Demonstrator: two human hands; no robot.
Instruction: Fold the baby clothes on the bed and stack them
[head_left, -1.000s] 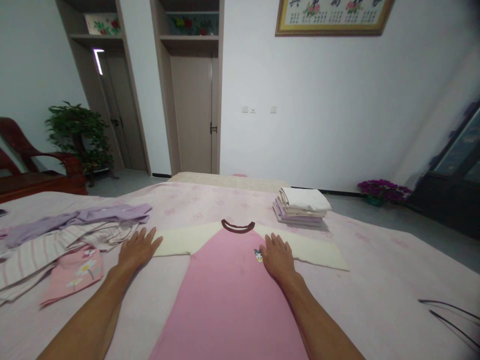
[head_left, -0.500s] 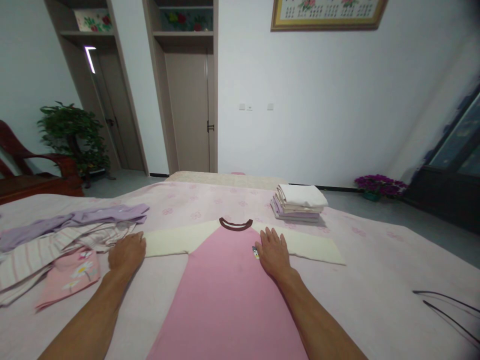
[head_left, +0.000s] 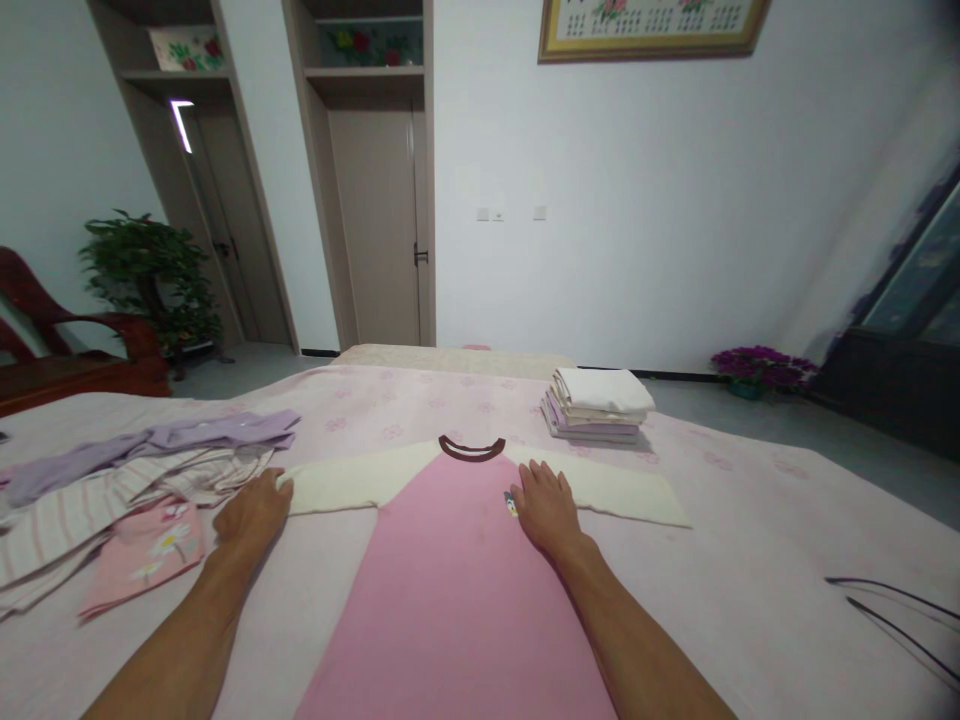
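A pink shirt with cream sleeves and a dark brown collar lies flat on the bed, collar away from me. My left hand sits at the cuff of the left cream sleeve, fingers curled on its end. My right hand lies flat and open on the shirt's chest, beside a small printed badge. The right cream sleeve stretches out to the right.
A loose heap of purple, striped and pink flowered clothes lies to the left. A folded stack of clothes sits beyond the shirt at the right. The pink bedsheet spreads all round. A wooden chair and a plant stand beyond.
My left hand slid left from the sleeve's middle to its cuff and curled its fingers there. My right hand stayed flat on the chest.
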